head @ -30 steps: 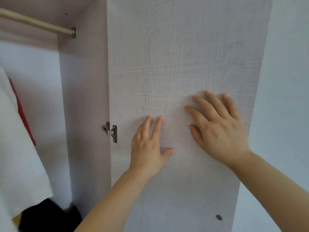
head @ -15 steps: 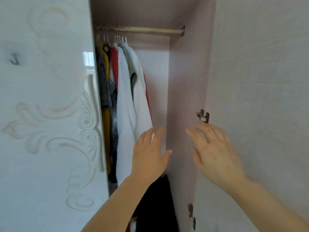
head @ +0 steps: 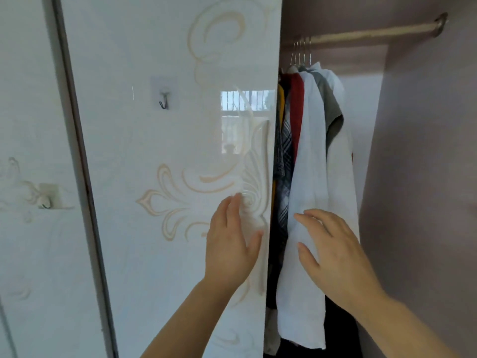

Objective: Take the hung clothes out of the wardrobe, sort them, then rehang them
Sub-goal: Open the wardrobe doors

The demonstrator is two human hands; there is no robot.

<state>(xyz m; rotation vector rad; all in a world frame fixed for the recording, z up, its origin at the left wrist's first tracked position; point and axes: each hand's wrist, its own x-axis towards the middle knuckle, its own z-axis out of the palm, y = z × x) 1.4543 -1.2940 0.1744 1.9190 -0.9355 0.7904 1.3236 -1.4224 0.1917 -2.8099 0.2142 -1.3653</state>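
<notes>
Several clothes hang from a wooden rod (head: 371, 33) inside the wardrobe: a white garment (head: 307, 156) in front, a grey one (head: 333, 109), a red one (head: 296, 104), a plaid one (head: 285, 156) and a yellow one at the left, partly hidden by the door. My left hand (head: 232, 244) lies flat, fingers straight, against the glossy white closed door (head: 167, 151) near its right edge. My right hand (head: 333, 251) is spread open in front of the lower part of the white garment; whether it touches the cloth I cannot tell.
The wardrobe's pinkish inner side wall (head: 423, 177) stands at the right. Two small adhesive hooks, one (head: 164, 98) high and one (head: 47, 200) lower left, stick to the white doors. Dark clothing lies at the wardrobe bottom (head: 340, 329).
My view has swung left from the opened right door to the closed left door and the clothes. Both hands left the right door; the left now rests on the left door.
</notes>
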